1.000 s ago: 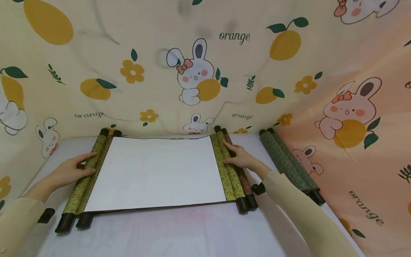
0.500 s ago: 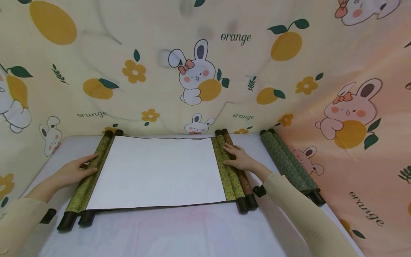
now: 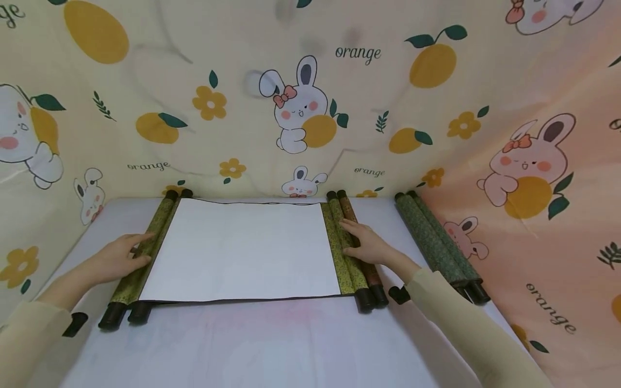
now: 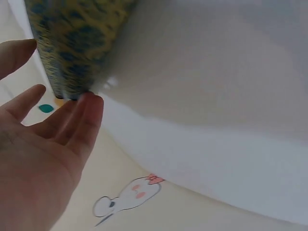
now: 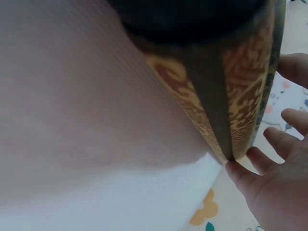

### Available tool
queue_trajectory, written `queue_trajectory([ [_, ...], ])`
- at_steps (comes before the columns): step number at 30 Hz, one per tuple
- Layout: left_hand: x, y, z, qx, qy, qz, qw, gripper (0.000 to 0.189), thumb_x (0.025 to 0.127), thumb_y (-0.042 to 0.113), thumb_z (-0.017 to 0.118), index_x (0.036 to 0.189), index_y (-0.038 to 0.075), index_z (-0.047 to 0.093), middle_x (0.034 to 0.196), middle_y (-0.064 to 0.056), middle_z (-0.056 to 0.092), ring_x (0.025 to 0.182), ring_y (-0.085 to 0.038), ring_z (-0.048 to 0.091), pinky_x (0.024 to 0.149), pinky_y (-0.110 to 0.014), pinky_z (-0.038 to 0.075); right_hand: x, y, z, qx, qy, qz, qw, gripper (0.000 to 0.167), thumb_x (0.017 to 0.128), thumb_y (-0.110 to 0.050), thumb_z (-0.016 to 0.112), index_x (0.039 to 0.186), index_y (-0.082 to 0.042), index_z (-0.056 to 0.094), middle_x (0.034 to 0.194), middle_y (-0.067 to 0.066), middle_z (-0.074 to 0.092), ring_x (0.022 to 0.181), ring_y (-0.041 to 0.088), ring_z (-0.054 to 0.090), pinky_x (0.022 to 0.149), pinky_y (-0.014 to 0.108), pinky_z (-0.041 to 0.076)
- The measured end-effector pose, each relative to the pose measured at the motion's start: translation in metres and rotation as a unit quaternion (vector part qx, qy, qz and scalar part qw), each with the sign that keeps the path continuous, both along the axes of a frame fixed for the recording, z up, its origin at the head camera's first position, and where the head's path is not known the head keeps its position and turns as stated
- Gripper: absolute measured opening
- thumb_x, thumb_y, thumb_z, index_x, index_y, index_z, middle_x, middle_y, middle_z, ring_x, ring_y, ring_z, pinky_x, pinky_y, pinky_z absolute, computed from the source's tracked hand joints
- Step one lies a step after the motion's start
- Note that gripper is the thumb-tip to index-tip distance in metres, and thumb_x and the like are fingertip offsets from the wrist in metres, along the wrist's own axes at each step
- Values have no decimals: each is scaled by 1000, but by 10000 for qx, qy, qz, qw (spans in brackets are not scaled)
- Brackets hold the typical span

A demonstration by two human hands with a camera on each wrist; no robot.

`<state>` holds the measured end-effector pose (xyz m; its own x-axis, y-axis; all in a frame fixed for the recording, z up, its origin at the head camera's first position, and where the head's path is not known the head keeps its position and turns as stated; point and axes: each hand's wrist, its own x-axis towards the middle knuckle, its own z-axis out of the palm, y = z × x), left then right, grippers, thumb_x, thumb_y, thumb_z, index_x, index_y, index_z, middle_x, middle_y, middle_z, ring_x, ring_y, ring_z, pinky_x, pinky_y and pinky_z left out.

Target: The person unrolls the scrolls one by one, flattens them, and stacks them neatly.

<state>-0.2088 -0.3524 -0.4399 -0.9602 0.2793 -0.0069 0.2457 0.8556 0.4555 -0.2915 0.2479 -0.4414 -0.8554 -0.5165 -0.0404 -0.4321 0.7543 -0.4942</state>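
An unrolled scroll (image 3: 242, 250) with blank white paper lies flat on the table. Yellow-green patterned rolls with black end knobs bound it on both sides. My left hand (image 3: 118, 258) rests against the left roll (image 3: 154, 237), thumb and fingers spread loosely. In the left wrist view, the fingertips (image 4: 96, 103) touch that roll's side. On the other side, my right hand (image 3: 371, 245) lays relaxed fingers over the right roll (image 3: 356, 277) and a brown patterned roll (image 3: 371, 274) beside it. The right wrist view has the brown roll (image 5: 192, 108) close up, with fingertips (image 5: 236, 168) touching it.
A pair of dark green rolls (image 3: 436, 242) with black knobs lies along the table's right side. Cloth walls (image 3: 233, 32) printed with rabbits and oranges stand behind and at the sides. A white cloth (image 3: 252, 345) covers the table.
The head view has shifted a little, so the scroll sits slightly higher and its left roll farther right in the picture. Both hands stay at their rolls.
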Motion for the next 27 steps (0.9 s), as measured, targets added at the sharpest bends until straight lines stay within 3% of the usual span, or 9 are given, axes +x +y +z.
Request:
queue_trajectory([
  [7,14,22,10,-165,179,-81,9997,69,96,12,70,148,-18,37,142,-51,35,126,-70,38,99,-77,37,22,8,2,-411,-24,64,9991,74,100,-13,69,162,0,31,168,25,23,152,50,22,117,69,26],
  [15,23,73,32,200,832,-431,9954,66,99,12,70,154,-8,40,152,-38,37,136,-61,36,105,-74,34,46,16,6,-985,243,-112,9948,73,101,-15,69,163,-6,32,169,22,23,152,47,26,113,69,33],
  [21,22,122,47,532,1122,-551,9907,65,100,11,67,157,-2,38,158,-29,35,141,-55,35,108,-71,35,59,22,13,-1807,743,-357,9801,69,100,-7,69,161,-7,37,168,18,29,144,45,40,108,65,41],
  [27,10,176,57,933,1455,-796,9817,63,101,11,65,158,0,38,160,-25,36,144,-50,36,111,-67,36,64,40,18,-2420,1316,-838,9576,62,102,-6,66,159,-10,42,166,12,34,138,41,49,106,61,44],
])
